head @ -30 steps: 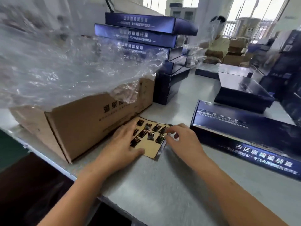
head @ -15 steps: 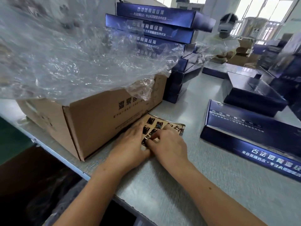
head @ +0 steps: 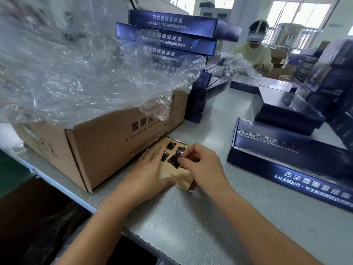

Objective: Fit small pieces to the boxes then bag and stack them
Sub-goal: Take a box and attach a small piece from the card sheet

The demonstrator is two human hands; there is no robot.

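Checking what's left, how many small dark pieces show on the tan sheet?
4 small dark pieces on the tan sheet: one at the far edge, one beside the left hand, one and another at the right hand. Hands cover part of it, so more may be hidden.

The grey table (head: 191, 217) carries a tan sheet (head: 181, 179) of small dark pieces (head: 170, 145) under the fingers (head: 152, 157), a cardboard box (head: 114, 146) just left of them, a flat blue box (head: 286, 161) to their right, and stacked blue boxes (head: 172, 41) beyond.
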